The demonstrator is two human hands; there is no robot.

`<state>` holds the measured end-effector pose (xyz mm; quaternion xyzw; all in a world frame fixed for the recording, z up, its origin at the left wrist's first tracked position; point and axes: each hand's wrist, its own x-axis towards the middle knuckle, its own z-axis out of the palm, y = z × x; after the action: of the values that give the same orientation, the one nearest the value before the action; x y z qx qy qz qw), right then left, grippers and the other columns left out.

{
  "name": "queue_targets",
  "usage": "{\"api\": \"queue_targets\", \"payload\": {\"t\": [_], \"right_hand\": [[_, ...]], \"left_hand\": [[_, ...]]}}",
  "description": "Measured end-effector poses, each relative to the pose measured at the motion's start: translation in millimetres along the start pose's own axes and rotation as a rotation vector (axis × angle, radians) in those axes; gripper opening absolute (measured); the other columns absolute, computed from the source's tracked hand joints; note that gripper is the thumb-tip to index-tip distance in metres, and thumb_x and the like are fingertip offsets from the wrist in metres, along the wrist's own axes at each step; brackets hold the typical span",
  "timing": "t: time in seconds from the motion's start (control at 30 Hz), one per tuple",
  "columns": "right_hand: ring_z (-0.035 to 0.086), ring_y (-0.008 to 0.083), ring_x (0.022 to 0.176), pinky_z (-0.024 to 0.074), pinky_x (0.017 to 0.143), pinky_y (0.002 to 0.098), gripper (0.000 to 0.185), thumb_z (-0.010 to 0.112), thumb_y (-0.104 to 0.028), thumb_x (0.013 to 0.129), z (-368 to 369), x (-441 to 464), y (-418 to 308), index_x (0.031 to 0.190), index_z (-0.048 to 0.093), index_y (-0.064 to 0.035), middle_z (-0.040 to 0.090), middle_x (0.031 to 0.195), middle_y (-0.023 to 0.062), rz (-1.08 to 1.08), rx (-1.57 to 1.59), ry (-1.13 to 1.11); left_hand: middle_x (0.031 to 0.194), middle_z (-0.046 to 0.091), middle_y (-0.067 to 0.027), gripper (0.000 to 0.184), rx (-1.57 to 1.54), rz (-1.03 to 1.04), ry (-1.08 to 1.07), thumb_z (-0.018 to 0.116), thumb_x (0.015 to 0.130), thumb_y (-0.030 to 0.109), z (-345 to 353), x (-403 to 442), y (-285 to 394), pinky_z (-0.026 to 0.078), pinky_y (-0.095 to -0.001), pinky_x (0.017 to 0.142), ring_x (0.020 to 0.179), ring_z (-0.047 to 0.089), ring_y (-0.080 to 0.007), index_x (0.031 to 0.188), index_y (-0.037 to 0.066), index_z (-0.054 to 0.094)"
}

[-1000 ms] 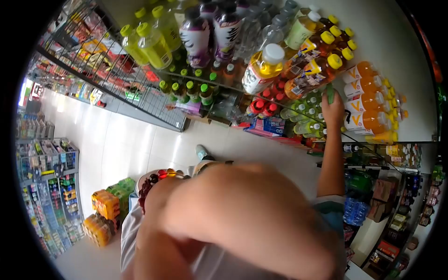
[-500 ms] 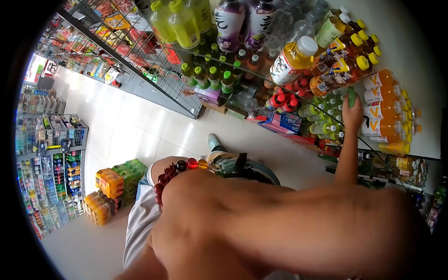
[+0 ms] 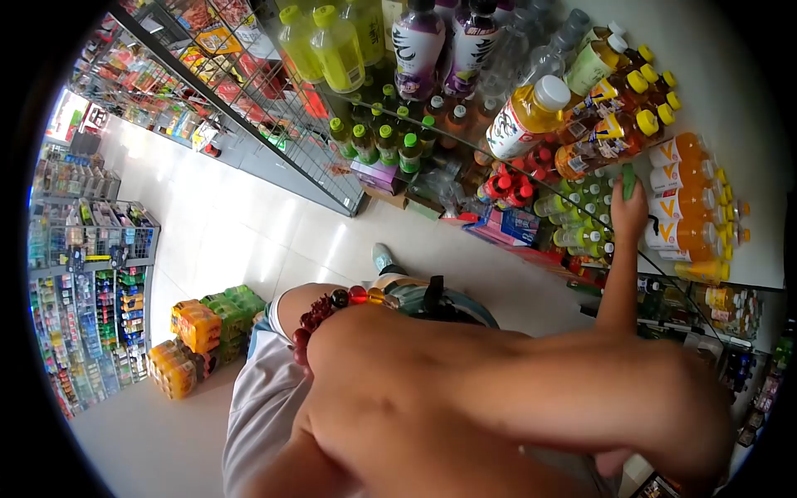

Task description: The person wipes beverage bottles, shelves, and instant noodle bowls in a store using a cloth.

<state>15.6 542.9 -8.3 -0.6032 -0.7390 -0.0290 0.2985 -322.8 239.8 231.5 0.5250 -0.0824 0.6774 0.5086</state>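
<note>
The left hand (image 3: 481, 382), raised close to the camera, fills the lower middle of the view; it is too near and blurred to tell how its fingers are set or whether they hold anything. A bead bracelet (image 3: 359, 295) in dark red, black, red and amber shows at its edge, with pale cloth (image 3: 261, 407) beneath.

Farther out, the right hand (image 3: 628, 214) reaches in at the shelf (image 3: 751, 270), its fingers closed around a small green item (image 3: 628, 180) that pokes out of the top of the fist; what it is, I cannot tell. This item lies between brown drink bottles (image 3: 610, 137) with yellow caps and a group of orange drink bottles (image 3: 689, 199), near both. A bottle with a white cap (image 3: 525, 123), purple bottles (image 3: 417, 56) and yellow-green bottles (image 3: 342, 54) stand farther along. Lower down are green-capped bottles (image 3: 388, 148), red-capped bottles (image 3: 508, 187) and pale green bottles (image 3: 581, 220).

A shoe (image 3: 382, 259) rests on the tiled floor (image 3: 232, 199). Wrapped drink packs (image 3: 196, 327) sit on the floor to one side, with stocked store shelves (image 3: 87, 324) beyond them and a wire rack (image 3: 199, 87) of packets across the aisle.
</note>
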Motion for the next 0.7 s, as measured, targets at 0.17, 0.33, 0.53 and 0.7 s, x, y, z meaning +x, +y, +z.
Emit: {"api": "queue_targets", "payload": {"t": [0.17,0.33,0.53,0.7], "right_hand": [[0.067,0.0474,0.1,0.0533,0.084,0.0519,0.036,0.065,-0.036,0.099,-3,2,-6,0.114,0.07,-0.0038,0.073,0.108,0.0244,-0.005,0.01,0.034],[0.067,0.048,0.099,0.0532,0.084,0.0525,0.038,0.063,-0.037,0.1,-7,1,-11,0.113,0.07,-0.0022,0.072,0.107,0.0255,0.01,0.035,0.01],[0.069,0.0453,0.1,0.055,0.088,0.0519,0.033,0.064,-0.028,0.095,5,-6,-1,0.118,0.071,-0.0038,0.073,0.109,0.0228,-0.016,-0.075,0.059],[0.068,0.0428,0.109,0.0546,0.095,0.0481,0.037,0.07,-0.02,0.089,-8,-36,-26,0.122,0.07,-0.0028,0.071,0.122,0.0219,-0.064,-0.073,0.037]], "left_hand": [[0.131,0.054,-0.0191,0.045,0.043,0.004,-0.043,0.053,0.109,0.039,-3,5,5,0.053,-0.0482,0.095,0.114,0.059,-0.0357,0.13,0.0,0.063],[0.134,0.054,-0.0207,0.048,0.078,-0.013,-0.07,0.052,0.109,0.039,-10,5,9,0.052,-0.0489,0.097,0.117,0.059,-0.037,0.132,-0.002,0.062],[0.138,0.055,-0.0225,0.052,0.235,-0.09,-0.183,0.051,0.109,0.039,-38,8,5,0.051,-0.0498,0.101,0.12,0.059,-0.0385,0.135,-0.005,0.06],[0.142,0.054,-0.0236,0.053,0.785,-0.394,-0.223,0.055,0.107,0.035,-74,-21,-60,0.048,-0.0483,0.107,0.125,0.058,-0.0403,0.139,-0.007,0.056]]}}
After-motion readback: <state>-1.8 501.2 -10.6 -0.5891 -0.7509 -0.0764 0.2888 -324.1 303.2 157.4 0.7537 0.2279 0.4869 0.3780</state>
